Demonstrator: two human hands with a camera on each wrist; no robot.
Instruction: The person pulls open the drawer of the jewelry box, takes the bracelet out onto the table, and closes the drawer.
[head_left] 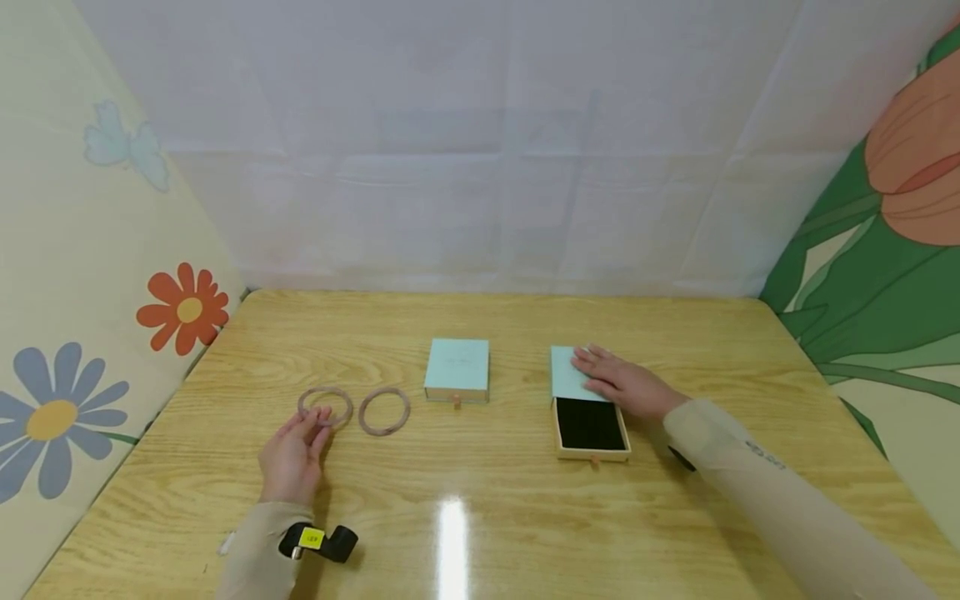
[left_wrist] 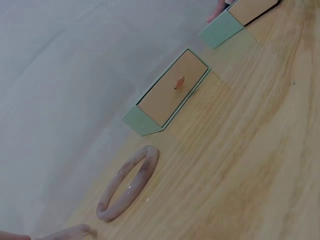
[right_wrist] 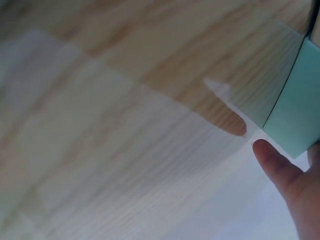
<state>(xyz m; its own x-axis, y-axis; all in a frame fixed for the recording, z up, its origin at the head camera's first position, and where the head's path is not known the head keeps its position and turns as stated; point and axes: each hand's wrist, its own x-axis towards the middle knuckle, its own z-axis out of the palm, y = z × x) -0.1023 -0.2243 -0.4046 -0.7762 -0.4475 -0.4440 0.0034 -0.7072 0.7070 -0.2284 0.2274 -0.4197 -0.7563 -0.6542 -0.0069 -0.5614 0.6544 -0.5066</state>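
Observation:
In the head view my left hand [head_left: 291,462] pinches a pinkish-grey bangle [head_left: 350,407] by its near edge. A second, matching bangle [head_left: 408,410] lies flat on the table just right of it, seen larger in the left wrist view. My right hand [head_left: 626,385] rests with extended fingers on the pale-green sleeve [head_left: 565,375] of a drawer box. That box's drawer [head_left: 592,455] is pulled out toward me and shows a black lining [head_left: 588,423]. In the right wrist view, the thumb [right_wrist: 280,167] is beside the sleeve's corner.
A closed pale-green drawer box [head_left: 459,364] with a small pull tab [head_left: 457,402] stands between the bangles and the opened box. The wood-grain table [head_left: 510,517] meets a white cloth backdrop [head_left: 487,208]. Floral panels stand at both sides.

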